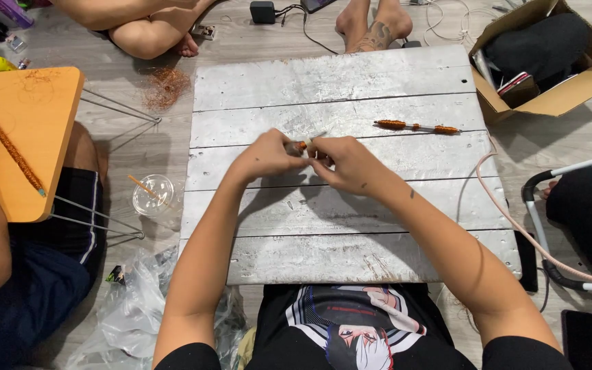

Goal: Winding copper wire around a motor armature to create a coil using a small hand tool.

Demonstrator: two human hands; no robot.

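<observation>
**Two hands pinch a small copper-wound piece over a silver board**

From the head camera, looking down: the person sits on the floor with a silver wooden board (351, 205) across the lap, so it works like a little table. Both hands meet over the middle of the board. The left hand (268, 156) and the right hand (344, 163) are both pinched shut on one small thing, a short rod with orange copper wire (301, 145) wound on it. It sits between the fingertips, lifted just above the board, close to the eyes so the fine wire is easy to see. I think the two hands hold it from both sides to keep it steady.

A finished-looking wound rod (416, 127) lies flat on the board, off to the right of the hands, out of the way.

On the floor past the board's far-left corner is a loose copper wire pile (166, 85). A clear plastic cup (153, 195) with a straw stands just left of the board.

At the left is an orange side table (29, 137) with a long wound stick (14, 154) lying on it.

At the top right, an open brown cardboard box (549, 99) holds something dark. Crinkly clear plastic bags (131, 301) lie by the left knee. Other people's legs show at the far edge.
</observation>
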